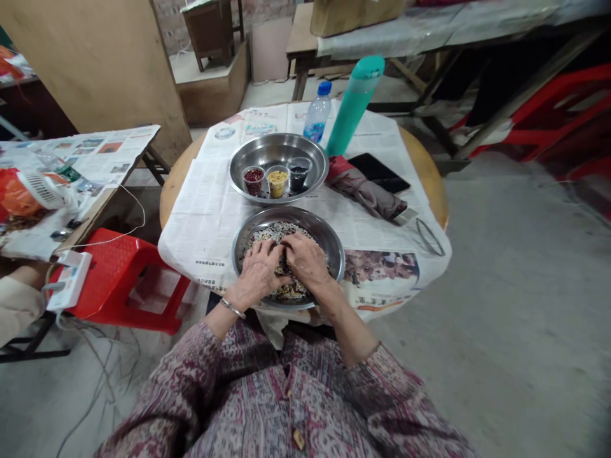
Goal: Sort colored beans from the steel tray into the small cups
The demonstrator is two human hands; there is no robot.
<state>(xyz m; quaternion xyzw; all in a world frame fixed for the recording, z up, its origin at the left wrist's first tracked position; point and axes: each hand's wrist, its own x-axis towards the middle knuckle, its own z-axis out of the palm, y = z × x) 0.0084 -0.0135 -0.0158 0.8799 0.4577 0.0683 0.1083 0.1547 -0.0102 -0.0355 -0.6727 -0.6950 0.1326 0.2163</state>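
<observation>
Both my hands are in a steel bowl (338, 257) that holds mixed grains and beans (289, 229), white, dark and yellow. My left hand (260, 267) rests on the mix at the left, fingers apart, with its thumb stretched toward the middle. Against the mix beside it, my right hand (308, 257) has its fingers bent down and close together; their tips are hidden, so what they pinch cannot be made out. Just behind stands a second steel bowl (238, 149) with three clear cups inside: dark red beans (253, 181), yellow kernels (277, 182) and black beans (298, 175).
Newspaper (191, 219) covers the round table. Behind the bowls stand a plastic bottle (317, 114) and a teal bottle (353, 105). A folded umbrella (370, 191) and a dark tablet-like thing (379, 172) lie at right. A red stool (119, 273) and power strip (71, 280) are at left.
</observation>
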